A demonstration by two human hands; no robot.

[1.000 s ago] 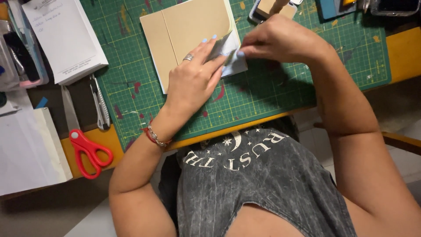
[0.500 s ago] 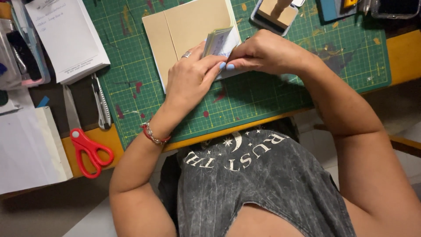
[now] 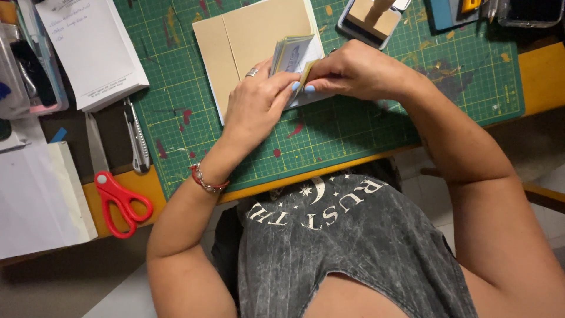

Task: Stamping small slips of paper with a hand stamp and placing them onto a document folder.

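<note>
Head view — looking straight down at a green cutting mat (image 3: 329, 135) on a yellow-edged surface (image 3: 541, 76). Both hands meet near the top centre of the mat.

Left hand (image 3: 256, 106): palm down, ring on one finger, beaded bracelet (image 3: 206, 179) at the wrist. Its fingers (image 3: 282, 88) are pressed together and pinch the lower left edge of a small stack of folded paper (image 3: 294, 53); the thumb is hidden under the hand.

Right hand (image 3: 353, 70): comes in from the right, knuckles up, fingers curled and closed on the stack's lower right corner, tips touching the left hand's fingertips. Light blue nails show on both hands where they meet.

The folded paper stack — pale, bluish-grey on its face — stands tilted up off the mat, held between the two hands. It sits over the right part of a tan card cover (image 3: 247, 47), which lies flat on the mat with one crease line down its left third.

Around: a white notepad (image 3: 94, 53) at the upper left, overlapping the mat's corner; a grey utility knife (image 3: 136, 138) just off the mat's left edge; red-handled scissors (image 3: 120, 197) further left, blades pointing up; a white paper block (image 3: 35, 200) at the far left. At the top right, a small dark tray with a tan piece (image 3: 371, 20) lies on the mat. The person's grey printed shirt (image 3: 329, 247) fills the lower frame.
</note>
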